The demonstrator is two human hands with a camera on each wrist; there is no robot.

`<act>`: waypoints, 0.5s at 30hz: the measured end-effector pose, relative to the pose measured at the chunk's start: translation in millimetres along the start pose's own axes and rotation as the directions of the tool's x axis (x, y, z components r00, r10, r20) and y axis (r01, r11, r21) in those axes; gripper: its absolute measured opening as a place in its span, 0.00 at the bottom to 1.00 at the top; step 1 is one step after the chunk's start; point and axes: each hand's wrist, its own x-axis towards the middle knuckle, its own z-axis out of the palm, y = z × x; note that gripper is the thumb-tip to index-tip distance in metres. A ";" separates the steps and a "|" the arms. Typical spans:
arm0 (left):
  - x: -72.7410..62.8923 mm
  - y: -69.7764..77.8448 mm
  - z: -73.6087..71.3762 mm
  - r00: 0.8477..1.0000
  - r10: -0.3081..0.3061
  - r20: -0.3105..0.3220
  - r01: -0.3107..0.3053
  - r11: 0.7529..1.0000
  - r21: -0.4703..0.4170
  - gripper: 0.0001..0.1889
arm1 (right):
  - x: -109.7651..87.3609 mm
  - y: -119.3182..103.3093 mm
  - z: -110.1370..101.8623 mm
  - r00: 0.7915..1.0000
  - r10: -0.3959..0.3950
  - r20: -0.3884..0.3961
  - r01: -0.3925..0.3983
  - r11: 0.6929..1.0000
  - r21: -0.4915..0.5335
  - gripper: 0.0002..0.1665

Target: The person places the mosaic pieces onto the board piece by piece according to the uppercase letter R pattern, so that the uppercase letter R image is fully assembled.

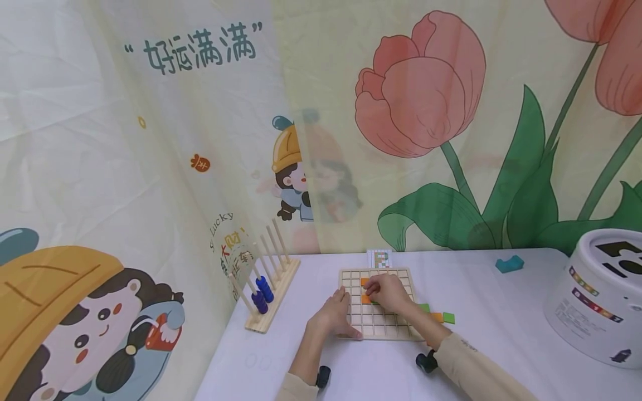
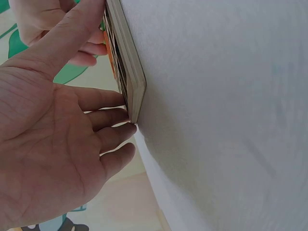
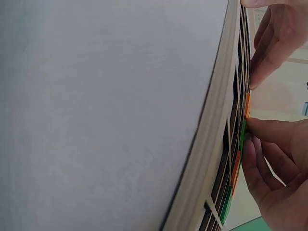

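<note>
A wooden grid board [image 1: 381, 327] lies on the table, with orange tiles [image 1: 365, 299] and green tiles in some of its squares. My left hand [image 1: 329, 315] rests along the board's left edge, fingers extended; in the left wrist view its fingertips touch the board's corner [image 2: 137, 91]. Over the upper middle of the board, my right hand [image 1: 390, 292] has its thumb and forefinger together at a small green tile [image 3: 243, 134], pinching it at the board's surface. The fingers hide part of this tile. Loose green tiles [image 1: 448, 318] and an orange tile lie beside the board's right edge.
A printed pattern card [image 1: 379, 258] stands behind the board. To the left is a wooden peg rack [image 1: 273, 301] with blue beads [image 1: 264, 289]. A teal piece [image 1: 509, 264] and a large white bucket [image 1: 597, 312] are on the right. Printed curtains hang behind the table.
</note>
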 end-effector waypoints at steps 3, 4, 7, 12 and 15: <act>0.8 0.7 -0.1 1.000 0.001 0.002 -0.001 1.000 0.005 0.62 | -0.9 0.9 -0.6 1.000 -0.005 0.006 0.005 1.000 -0.001 0.13; 1.4 0.6 0.3 1.000 0.000 0.003 0.000 1.000 0.006 0.62 | -1.4 1.1 -1.3 1.000 -0.006 0.007 0.006 1.000 -0.001 0.13; 2.3 0.3 1.0 1.000 -0.003 0.002 0.003 1.000 0.007 0.62 | -4.1 1.0 -5.2 1.000 -0.003 0.003 0.003 1.000 0.009 0.12; 2.3 -0.1 1.1 1.000 -0.008 -0.003 0.008 1.000 0.000 0.62 | -10.5 -1.9 -17.9 0.999 0.035 -0.026 -0.033 0.997 0.069 0.11; 2.2 -0.3 0.9 1.000 -0.010 -0.001 0.010 1.000 -0.009 0.62 | -13.2 -2.8 -26.5 0.998 0.054 -0.044 -0.050 0.994 0.099 0.11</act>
